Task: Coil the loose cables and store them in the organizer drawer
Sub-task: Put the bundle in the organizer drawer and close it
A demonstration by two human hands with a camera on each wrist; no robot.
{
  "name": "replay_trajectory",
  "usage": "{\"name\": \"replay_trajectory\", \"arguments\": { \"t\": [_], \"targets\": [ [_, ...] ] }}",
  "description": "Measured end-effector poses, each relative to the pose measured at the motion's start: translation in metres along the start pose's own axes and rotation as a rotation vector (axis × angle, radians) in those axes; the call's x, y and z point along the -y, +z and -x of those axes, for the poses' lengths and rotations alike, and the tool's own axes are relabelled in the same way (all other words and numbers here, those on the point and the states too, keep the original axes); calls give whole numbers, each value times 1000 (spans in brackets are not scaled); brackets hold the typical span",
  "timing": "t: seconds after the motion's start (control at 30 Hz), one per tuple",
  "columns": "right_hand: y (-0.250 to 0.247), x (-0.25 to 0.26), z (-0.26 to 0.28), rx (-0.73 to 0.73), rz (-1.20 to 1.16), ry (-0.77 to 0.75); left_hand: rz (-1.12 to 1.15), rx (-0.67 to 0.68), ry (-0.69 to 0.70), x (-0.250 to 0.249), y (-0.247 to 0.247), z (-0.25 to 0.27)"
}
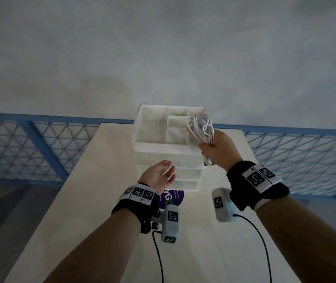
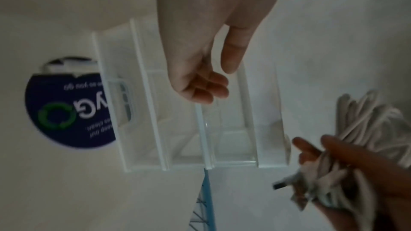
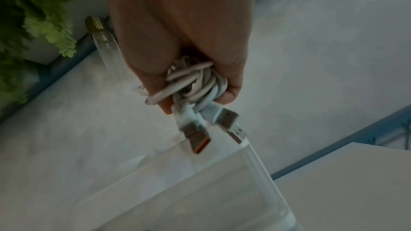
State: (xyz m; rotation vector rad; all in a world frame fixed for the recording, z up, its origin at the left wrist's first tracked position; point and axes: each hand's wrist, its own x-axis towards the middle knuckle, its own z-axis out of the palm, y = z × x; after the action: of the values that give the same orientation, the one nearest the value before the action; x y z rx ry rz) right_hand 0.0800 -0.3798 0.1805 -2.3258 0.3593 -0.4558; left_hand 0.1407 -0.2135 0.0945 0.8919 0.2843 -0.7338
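A white plastic organizer [image 1: 156, 139] with several stacked drawers and an open compartmented top stands at the far end of the table. My right hand [image 1: 216, 148] grips a bundle of coiled white cables [image 1: 200, 125] beside the organizer's top right corner, loops pointing up. In the right wrist view the coiled white cables [image 3: 195, 83] sit in my fist and two USB plugs [image 3: 229, 120] hang below. My left hand [image 1: 161, 174] hovers with relaxed fingers in front of the drawer fronts [image 2: 177, 129], holding nothing. The left wrist view shows the left hand [image 2: 200, 80] over those fronts.
A round dark-blue sticker [image 1: 171, 198] lies on the pale table [image 1: 81, 201] just in front of the organizer. A blue mesh railing [image 1: 40, 148] runs behind the table on both sides. Green foliage [image 3: 33, 15] shows in the right wrist view. Black wrist-camera cords [image 1: 159, 258] trail over the table.
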Motion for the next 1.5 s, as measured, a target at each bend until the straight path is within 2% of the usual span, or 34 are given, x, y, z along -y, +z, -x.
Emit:
{"name": "replay_trajectory", "arguments": {
  "t": [0.13, 0.4, 0.47, 0.53, 0.57, 0.6, 0.7, 0.77, 0.8, 0.83, 0.87, 0.97, 1.03, 1.1, 1.13, 1.27, 1.4, 1.43, 1.5],
  "targets": [
    [2, -5, -5, 120, 27, 45, 129, 9, -32, 9, -2, -1],
    [-6, -9, -23, 252, 107, 52, -62, 53, -92, 27, -33, 38],
    [-6, -8, -24, 279, 128, 47, -190, 95, -106, 23, -37, 53],
    [-5, -4, -22, 285, 197, 10, -515, 146, -73, 13, -37, 69],
    [-5, -1, -21, 274, 259, -32, -736, 152, -1, 6, -35, 76],
    [-4, 4, -19, 265, 326, -84, -960, 142, 136, -1, -33, 81],
    [2, 21, -15, 336, 454, -206, -1436, 43, 832, -27, -28, 91],
    [13, 30, -13, 463, 483, -266, -1648, 19, 1195, -40, -24, 91],
    [20, 34, -12, 527, 491, -277, -1771, 21, 1282, -42, -22, 87],
    [27, 36, -11, 587, 499, -273, -1906, 28, 1313, -42, -20, 83],
    [34, 37, -10, 640, 511, -266, -2043, 39, 1297, -41, -19, 77],
    [55, 32, -13, 838, 549, -180, -2323, 108, 1123, -33, -22, 59],
    [65, 27, -17, 928, 529, -146, -2390, 138, 997, -29, -26, 49],
    [67, 24, -21, 956, 490, -163, -2394, 171, 849, -29, -26, 42],
    [66, 22, -22, 963, 492, -171, -2385, 188, 822, -30, -26, 39],
    [65, 19, -21, 960, 480, -197, -2377, 248, 818, -38, -20, 29],
    [59, 14, -7, 915, 581, -254, -2445, 274, 697, -45, -12, 20],
    [54, 11, -2, 869, 651, -298, -2466, 279, 678, -46, -12, 18],
    [42, 6, 9, 684, 807, -516, -2504, 289, 654, -47, -11, 15]
  ]
}}
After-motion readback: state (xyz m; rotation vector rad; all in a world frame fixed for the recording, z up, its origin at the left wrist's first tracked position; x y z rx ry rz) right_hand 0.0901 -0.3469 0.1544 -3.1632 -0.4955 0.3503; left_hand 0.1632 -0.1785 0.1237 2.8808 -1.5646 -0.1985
